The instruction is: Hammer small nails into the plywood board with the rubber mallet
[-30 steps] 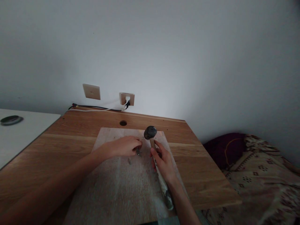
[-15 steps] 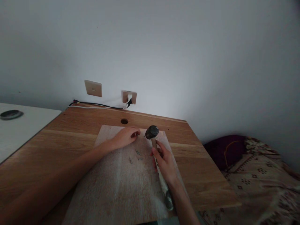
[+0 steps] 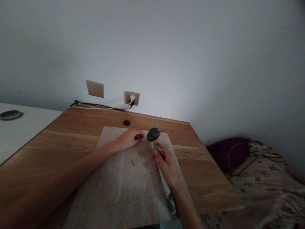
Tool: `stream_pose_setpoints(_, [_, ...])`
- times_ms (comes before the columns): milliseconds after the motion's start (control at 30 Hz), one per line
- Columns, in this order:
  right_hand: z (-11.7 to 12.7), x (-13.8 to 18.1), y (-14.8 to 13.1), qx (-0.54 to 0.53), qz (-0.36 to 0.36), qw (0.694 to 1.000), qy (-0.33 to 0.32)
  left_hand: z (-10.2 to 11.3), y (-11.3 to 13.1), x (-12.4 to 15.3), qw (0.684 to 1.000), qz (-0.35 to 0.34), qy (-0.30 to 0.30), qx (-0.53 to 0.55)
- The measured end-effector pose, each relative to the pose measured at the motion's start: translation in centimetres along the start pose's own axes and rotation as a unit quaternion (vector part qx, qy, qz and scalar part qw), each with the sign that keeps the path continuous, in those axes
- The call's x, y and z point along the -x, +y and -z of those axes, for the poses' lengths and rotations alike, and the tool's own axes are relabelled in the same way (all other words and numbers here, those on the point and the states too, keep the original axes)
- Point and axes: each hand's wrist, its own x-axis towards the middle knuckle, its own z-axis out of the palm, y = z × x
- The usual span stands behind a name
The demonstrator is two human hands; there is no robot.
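Observation:
My right hand (image 3: pixel 167 162) is wrapped around the handle of a hammer (image 3: pixel 153 135). The hammer's dark, blunt head points away from me, and its worn, pale handle (image 3: pixel 164 184) runs back toward my wrist. My left hand (image 3: pixel 130 138) rests near the far edge of a pale wooden board (image 3: pixel 114 190), left of the hammer head. Its fingers are curled together; what is between the fingertips, if anything, is too small to make out. Several small nails (image 3: pixel 132 162) lie loose on the board between my hands.
Beneath the board is a wooden table (image 3: pixel 205 178) with a round cable hole (image 3: pixel 126 122). White and black cables (image 3: pixel 95 107) run along the wall to a socket (image 3: pixel 132 98). A white surface (image 3: pixel 28 127) adjoins on the left, and patterned fabric (image 3: pixel 262 184) lies at the right.
The hammer head has shifted very slightly left. A small glint below my left fingertips is no longer visible. Both hands stay in nearly the same place.

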Motion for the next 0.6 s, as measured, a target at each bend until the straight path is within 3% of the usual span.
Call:
stream_pose_setpoints(200, [-0.1,-0.2,0.2,-0.01,-0.011,1.0,-0.015,-0.7,-0.4,-0.2,0.998,0.032,0.024,0.056])
stream_pose_setpoints(367, [-0.3,-0.6,-1.7,-0.039,-0.02,0.999,-0.03,-0.9,-0.5,0.0,0.994,0.044,0.036,0.093])
stream_pose_setpoints(600, [-1.5,-1.3,-2.4,-0.021,-0.006,0.998,-0.053,-0.8,-1.0,-0.1,0.995,0.055,0.038,0.076])
